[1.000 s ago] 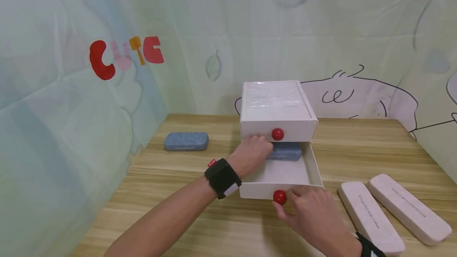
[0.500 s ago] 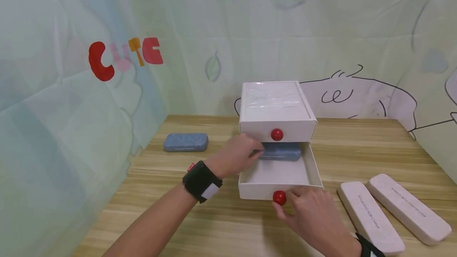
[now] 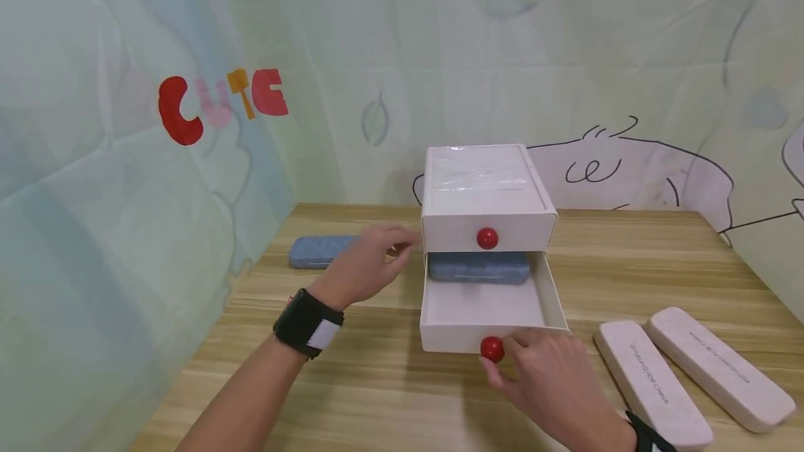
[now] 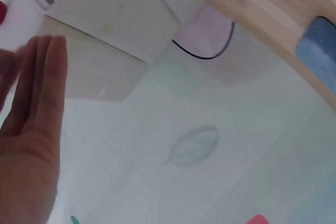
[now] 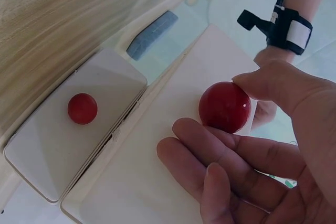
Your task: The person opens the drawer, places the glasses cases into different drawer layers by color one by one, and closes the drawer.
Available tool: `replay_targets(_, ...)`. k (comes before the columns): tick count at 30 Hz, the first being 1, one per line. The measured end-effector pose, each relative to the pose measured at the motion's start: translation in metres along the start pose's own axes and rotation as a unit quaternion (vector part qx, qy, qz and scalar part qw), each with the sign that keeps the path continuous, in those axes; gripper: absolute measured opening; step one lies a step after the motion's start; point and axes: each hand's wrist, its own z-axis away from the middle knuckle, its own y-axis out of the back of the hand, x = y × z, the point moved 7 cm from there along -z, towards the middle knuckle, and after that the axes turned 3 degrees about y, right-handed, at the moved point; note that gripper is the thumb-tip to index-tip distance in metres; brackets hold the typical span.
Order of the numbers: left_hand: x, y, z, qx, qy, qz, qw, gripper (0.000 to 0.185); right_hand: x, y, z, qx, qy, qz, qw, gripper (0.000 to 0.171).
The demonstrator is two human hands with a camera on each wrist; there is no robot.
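My right hand [image 3: 555,386] pinches the red round knob [image 5: 224,107] of the pulled-out lower drawer [image 3: 440,339]. Inside that drawer, toward the back, lies a blue glasses case [image 3: 480,268], partly under the white drawer box [image 3: 490,180]. My left hand [image 3: 367,261] hovers left of the box, fingertips close to its side; whether they touch it I cannot tell. In the left wrist view, the fingers [image 4: 50,77] look straight, with nothing in them. Behind the left hand, a second blue glasses case [image 3: 320,251] is partly hidden on the table.
Two pale pink, long cases [image 3: 653,379] with printed lettering lie side by side on the wooden table [image 3: 352,396], right of the drawer. The upper drawer's red knob [image 3: 487,238] faces forward. A printed curtain [image 3: 377,33] stands behind and at the left.
My left hand has come out of the lower drawer and moved left, beyond the box's side. The blue case in the drawer is now fully uncovered by it. My right hand stays on the knob.
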Motion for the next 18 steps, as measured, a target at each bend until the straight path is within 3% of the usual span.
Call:
replay_targets(3, -0.02, 0.008, 0.006, 0.024, 0.035, -0.016, 0.999, 0.026, 0.0, 0.0, 0.0, -0.002, 0.0, 0.0, 1.0, 0.03)
replay_targets(6, -0.045, 0.013, 0.011, 0.018, 0.078, -0.042, 0.9959, 0.032, 0.0, 0.0, -0.001, -0.006, -0.001, 0.0, 1.0, 0.031)
replay_targets(11, -0.089, 0.015, 0.027, -0.043, 0.15, -0.073, 0.985, 0.052, 0.0, -0.001, -0.001, -0.011, -0.003, 0.002, 1.0, 0.032)
replay_targets(18, -0.142, 0.009, 0.048, -0.116, 0.206, -0.11, 0.9654, 0.072, -0.001, 0.0, 0.0, -0.011, -0.003, 0.001, 1.0, 0.032)
